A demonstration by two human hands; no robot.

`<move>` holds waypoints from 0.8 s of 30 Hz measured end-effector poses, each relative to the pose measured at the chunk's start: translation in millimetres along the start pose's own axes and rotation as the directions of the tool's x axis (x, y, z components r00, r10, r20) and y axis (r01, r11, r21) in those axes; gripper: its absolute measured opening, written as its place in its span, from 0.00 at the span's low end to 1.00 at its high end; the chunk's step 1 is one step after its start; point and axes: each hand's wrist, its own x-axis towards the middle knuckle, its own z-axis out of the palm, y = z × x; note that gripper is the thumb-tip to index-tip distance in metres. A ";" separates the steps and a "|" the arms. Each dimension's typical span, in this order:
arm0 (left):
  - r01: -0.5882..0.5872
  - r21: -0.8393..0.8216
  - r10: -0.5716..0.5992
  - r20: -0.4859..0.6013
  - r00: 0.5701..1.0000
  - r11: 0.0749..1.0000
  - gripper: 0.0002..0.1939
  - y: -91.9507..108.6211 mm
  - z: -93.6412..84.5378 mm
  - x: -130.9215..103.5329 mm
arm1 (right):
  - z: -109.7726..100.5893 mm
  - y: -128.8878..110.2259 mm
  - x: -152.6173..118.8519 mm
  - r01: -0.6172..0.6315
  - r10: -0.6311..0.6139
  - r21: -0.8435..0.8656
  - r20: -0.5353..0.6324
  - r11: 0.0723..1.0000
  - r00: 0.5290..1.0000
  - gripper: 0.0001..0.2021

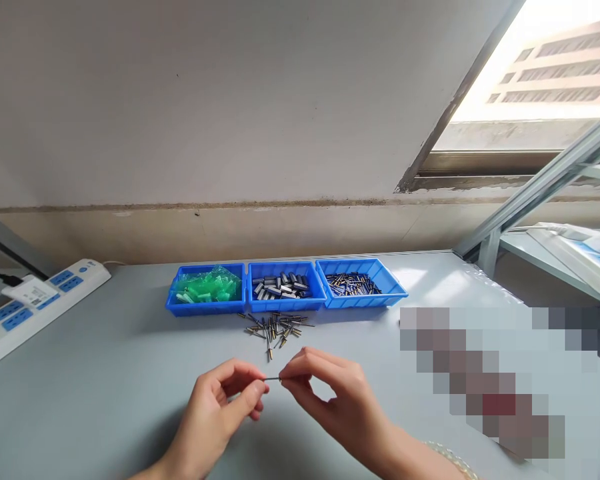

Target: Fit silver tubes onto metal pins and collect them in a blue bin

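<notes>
Nearest, the person's left hand [220,407] and right hand [337,393] pinch a thin metal pin [272,379] end to end between thumb and fingertips, above the table [105,373]. Only its middle shows in the gap between them; the tips are hidden. With so little to grip, it could slip or spin if either pinch slackens, or bend if they pull out of line.

Just beyond the fingertips lies a loose pile of pins [280,328]; a dropped one could get lost among them, and a forward nudge could scatter them.

Past the pile stand three bins: green pieces [215,287] ahead-left, metal sleeves [280,288] straight ahead, and small dark pins [353,285] ahead-right of the right hand.
</notes>
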 end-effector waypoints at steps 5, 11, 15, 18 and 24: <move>0.028 -0.007 -0.027 0.080 0.996 1.000 0.11 1.5 5.5 -2.3 | -3.0 -10.9 -1.1 -0.023 0.004 0.171 0.108 0.985 0.994 0.06; 0.075 0.005 -0.075 0.204 0.976 0.997 0.05 -1.1 12.9 -5.8 | 11.0 -17.6 -6.4 0.110 -0.134 0.166 0.142 0.980 0.981 0.13; 0.087 -0.030 -0.076 0.268 0.960 0.996 0.03 -3.8 14.4 -5.3 | 12.8 -15.7 -4.7 0.177 -0.186 0.100 0.091 0.979 0.978 0.15; 0.070 -0.069 -0.052 0.242 0.969 0.995 0.09 -2.7 11.7 -6.5 | 3.9 -14.6 -2.5 0.109 -0.123 0.159 0.081 0.981 0.989 0.11; -0.073 -0.043 0.073 -0.001 0.997 0.996 0.08 -1.3 1.2 -12.7 | -1.8 -4.3 -2.3 -0.381 0.361 0.343 0.124 0.859 0.924 0.07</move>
